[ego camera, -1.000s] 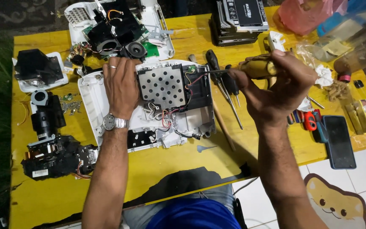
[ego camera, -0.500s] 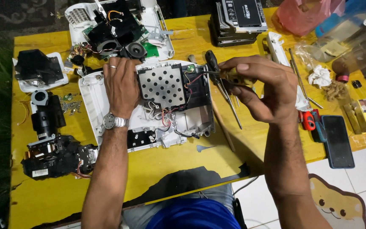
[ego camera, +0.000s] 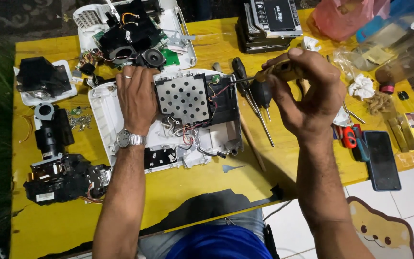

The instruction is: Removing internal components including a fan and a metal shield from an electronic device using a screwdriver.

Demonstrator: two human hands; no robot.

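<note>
Yellow paint covers the worn table (ego camera: 192,201), which sits on white floor tiles with its near edge chipped dark. One opened white device shell (ego camera: 168,120) lies at the centre, a perforated metal plate (ego camera: 184,98) set in it. The left hand (ego camera: 137,98) lies flat and open on the shell, just beside that plate. The right hand (ego camera: 303,88) is closed around one yellow-handled screwdriver (ego camera: 276,72), its shaft pointing left at the shell's upper right corner. Two black-handled screwdrivers (ego camera: 245,79) lie between shell and right hand. A second gutted white casing (ego camera: 135,33) sits behind, one black lens block (ego camera: 53,134) at the left, and one dark phone (ego camera: 382,160) near the right edge. Bare tabletop remains only along the near side.
</note>
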